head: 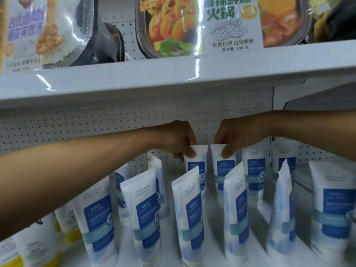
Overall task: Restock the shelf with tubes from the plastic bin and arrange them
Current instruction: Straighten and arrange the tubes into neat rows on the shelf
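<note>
Pinching two at once here: the left grip has thumb and curled fingers clamped on the flat top edge of the left tube. The right grip does the same on the right tube, just beside it. Both stand upright at the back of the shelf, near the pegboard wall (crimped ends up). Matching front tubes stand in rows ahead, a few turned edge-on. Yellow-banded tubes sit far left, and packaged meals line the upper shelf.
</note>
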`<state>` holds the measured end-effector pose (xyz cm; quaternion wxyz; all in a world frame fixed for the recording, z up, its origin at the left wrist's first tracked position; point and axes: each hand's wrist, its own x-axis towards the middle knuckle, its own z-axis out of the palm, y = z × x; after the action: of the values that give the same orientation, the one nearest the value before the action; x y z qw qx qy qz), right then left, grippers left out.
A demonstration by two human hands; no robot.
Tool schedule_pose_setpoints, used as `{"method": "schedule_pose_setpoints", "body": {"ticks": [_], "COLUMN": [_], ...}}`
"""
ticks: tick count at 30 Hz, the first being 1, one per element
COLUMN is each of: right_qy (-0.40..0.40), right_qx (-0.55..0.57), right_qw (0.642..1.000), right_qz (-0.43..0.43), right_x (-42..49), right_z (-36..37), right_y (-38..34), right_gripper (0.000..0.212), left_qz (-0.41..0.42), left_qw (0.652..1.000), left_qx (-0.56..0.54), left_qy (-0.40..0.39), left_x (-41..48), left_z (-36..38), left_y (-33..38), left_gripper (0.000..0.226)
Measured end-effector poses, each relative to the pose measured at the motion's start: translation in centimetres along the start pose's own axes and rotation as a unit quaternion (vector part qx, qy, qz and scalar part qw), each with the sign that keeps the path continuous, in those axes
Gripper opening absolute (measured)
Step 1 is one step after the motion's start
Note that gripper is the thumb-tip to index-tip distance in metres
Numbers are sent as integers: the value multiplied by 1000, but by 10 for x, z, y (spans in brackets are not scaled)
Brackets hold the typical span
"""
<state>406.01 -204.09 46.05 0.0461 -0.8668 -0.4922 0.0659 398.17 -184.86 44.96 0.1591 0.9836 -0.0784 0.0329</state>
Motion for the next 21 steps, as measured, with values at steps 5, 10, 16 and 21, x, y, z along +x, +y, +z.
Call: {"method": "schedule_pose_setpoints", "body": {"ticks": [5,10,16,21], "right_qy": [-4,-5,-17,21], "right_qx": [4,-6,3,12], "right_qw": [1000,1000,1000,999], "right_qz": [-3,6,12,-21], "right_x": [-2,-2,1,7], "right_z": [2,1,-6,-10], "right_y": [2,1,-3,-17], "right_gripper": [10,21,27,36], "left_qz": [-12,-17,0,8], "left_qw": [1000,1000,1000,1000], "left_qx": [-12,-15,19,24], "left_qy": [-3,-8,-16,-3], "left_x": [3,3,-7,-43], "left_z": [0,-1,-8,-49], "left_y": [2,2,2,-7], "left_gripper": [24,24,25,29]}}
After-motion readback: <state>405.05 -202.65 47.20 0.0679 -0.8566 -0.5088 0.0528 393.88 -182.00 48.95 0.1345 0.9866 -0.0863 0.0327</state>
